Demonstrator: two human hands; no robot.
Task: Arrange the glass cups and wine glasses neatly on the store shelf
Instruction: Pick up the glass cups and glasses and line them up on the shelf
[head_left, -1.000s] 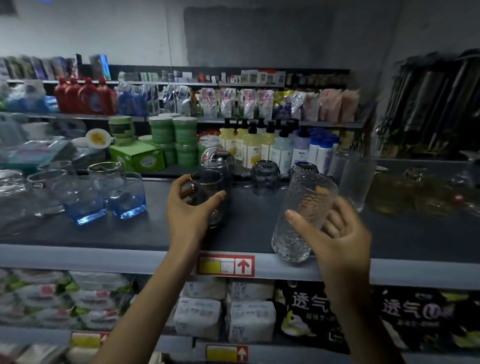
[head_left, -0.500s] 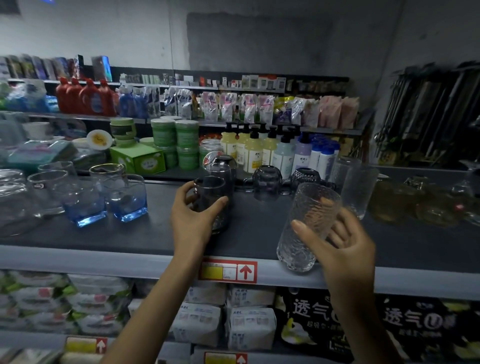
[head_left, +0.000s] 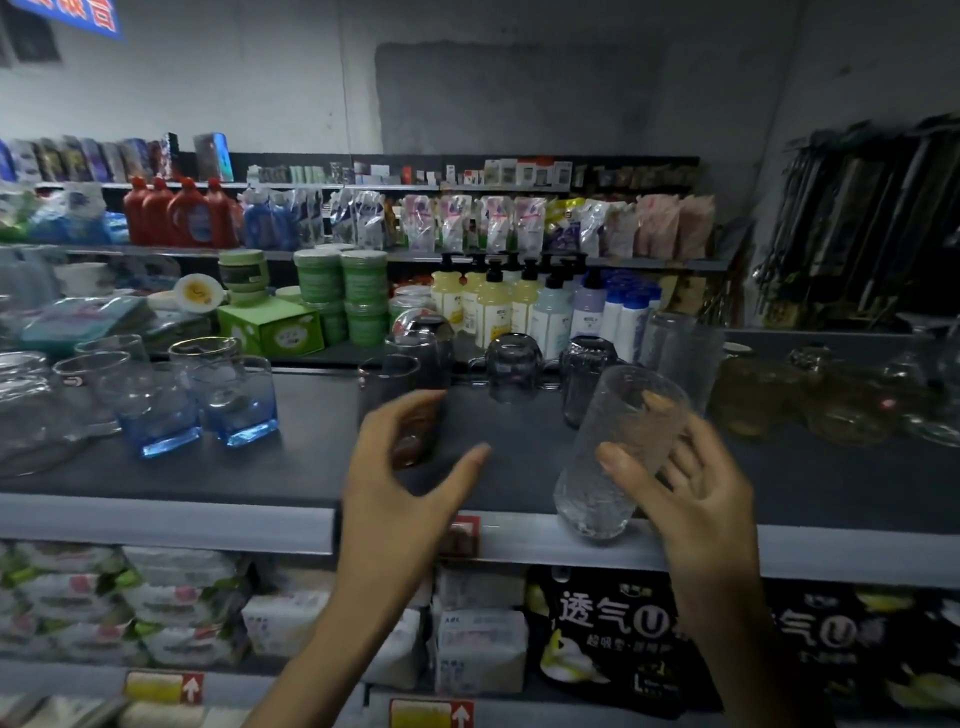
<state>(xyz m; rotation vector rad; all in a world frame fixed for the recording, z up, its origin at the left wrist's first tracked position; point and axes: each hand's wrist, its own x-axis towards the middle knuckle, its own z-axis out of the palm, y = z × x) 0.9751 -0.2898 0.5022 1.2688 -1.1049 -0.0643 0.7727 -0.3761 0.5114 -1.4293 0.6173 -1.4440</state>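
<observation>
Grip of left hand spread apart beside dark glass; right hand grip clamped on textured glass

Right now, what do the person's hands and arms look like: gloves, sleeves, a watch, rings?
The left hand and right hand wear no gloves, and no ring shows. The left forearm and right forearm are uncovered to the frame's edge: no sleeve, watch or bracelet shows. Dim light hides finer marks.

dark grey shelf with a pale front rail — blue-based square glasses and clear cups at left, a dark tumbler mid-shelf, upturned glasses along the back, amber glassware at right.
</observation>
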